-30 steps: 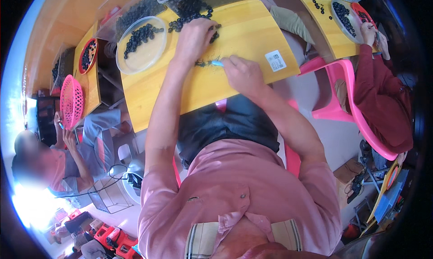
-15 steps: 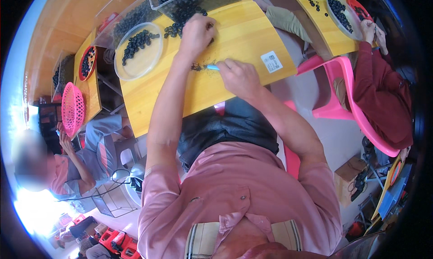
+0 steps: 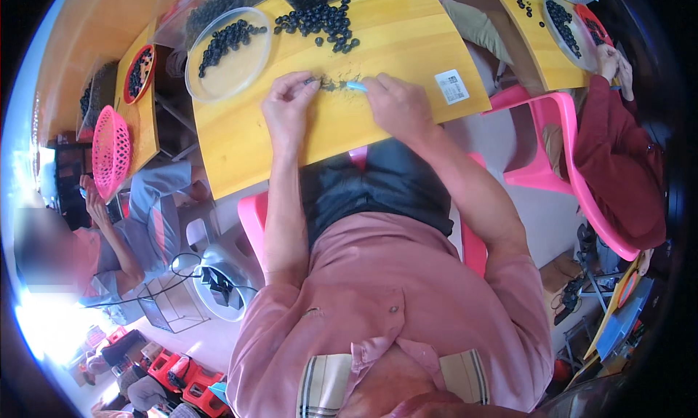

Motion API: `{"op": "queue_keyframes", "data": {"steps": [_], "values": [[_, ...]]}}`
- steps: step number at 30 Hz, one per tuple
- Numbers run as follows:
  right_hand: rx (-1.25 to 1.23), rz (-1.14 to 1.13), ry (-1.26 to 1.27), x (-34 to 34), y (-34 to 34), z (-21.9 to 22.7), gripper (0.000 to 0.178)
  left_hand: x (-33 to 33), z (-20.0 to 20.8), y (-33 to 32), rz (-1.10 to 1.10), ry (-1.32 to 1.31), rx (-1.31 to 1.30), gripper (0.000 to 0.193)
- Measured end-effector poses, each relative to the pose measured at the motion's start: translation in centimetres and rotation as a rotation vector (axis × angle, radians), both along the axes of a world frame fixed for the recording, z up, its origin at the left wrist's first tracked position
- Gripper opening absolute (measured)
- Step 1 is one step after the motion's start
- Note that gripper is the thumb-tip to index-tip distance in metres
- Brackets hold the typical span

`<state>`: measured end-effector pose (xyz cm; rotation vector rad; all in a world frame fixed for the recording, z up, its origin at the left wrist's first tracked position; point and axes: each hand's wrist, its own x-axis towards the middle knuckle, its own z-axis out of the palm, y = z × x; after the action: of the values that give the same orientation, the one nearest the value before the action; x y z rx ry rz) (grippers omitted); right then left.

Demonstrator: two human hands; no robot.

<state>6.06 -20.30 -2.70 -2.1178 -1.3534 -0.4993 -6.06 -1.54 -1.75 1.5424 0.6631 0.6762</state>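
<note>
Head view: my left grip [image 3: 288, 104] pinches a small dark piece [image 3: 311, 82], thumb nearly meeting finger; my right grip [image 3: 401, 106] curls closed around a light-blue tool [image 3: 356, 86]. The tool lies just right of the piece, long axis roughly sideways, pointing left over dark crumbs [image 3: 334, 85] on the yellow worktop [image 3: 407, 25].

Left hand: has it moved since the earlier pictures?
Yes: judged against the white label on the yellow table, the left hand has come toward the table's near edge and somewhat leftward.
</note>
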Motion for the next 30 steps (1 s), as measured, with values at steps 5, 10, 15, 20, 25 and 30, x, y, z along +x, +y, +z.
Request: {"op": "queue_keyframes", "data": {"steps": [5, 10, 15, 20, 25, 30], "values": [[-0.021, -0.008, 0.049, -0.1, 0.0, 0.1, 0.009, -0.5, 0.3, -1.4, 0.043, -0.012, -0.056, 0.017], [-0.026, 0.003, 0.051, -0.2, 0.0, 0.5, 0.005, -0.3, -0.7, -1.8, -0.006, -0.073, -0.043, 0.014], [-0.030, -0.006, 0.049, -0.3, 0.1, 0.6, 0.004, 0.0, -1.3, -2.2, 0.030, -0.065, 0.136, 0.017], [-0.036, -0.017, 0.050, -0.1, 0.1, 0.3, 0.005, 0.1, -1.3, -2.7, 0.022, -0.049, 0.247, 0.019], [-0.028, -0.012, 0.073, -0.2, 0.0, 0.7, 0.005, -0.1, -1.5, -2.5, 0.032, -0.036, 0.242, 0.017], [-0.006, -0.007, 0.075, -0.2, -0.1, 0.6, 0.006, -0.3, -1.2, -2.3, 0.071, -0.119, 0.216, 0.014]]}}
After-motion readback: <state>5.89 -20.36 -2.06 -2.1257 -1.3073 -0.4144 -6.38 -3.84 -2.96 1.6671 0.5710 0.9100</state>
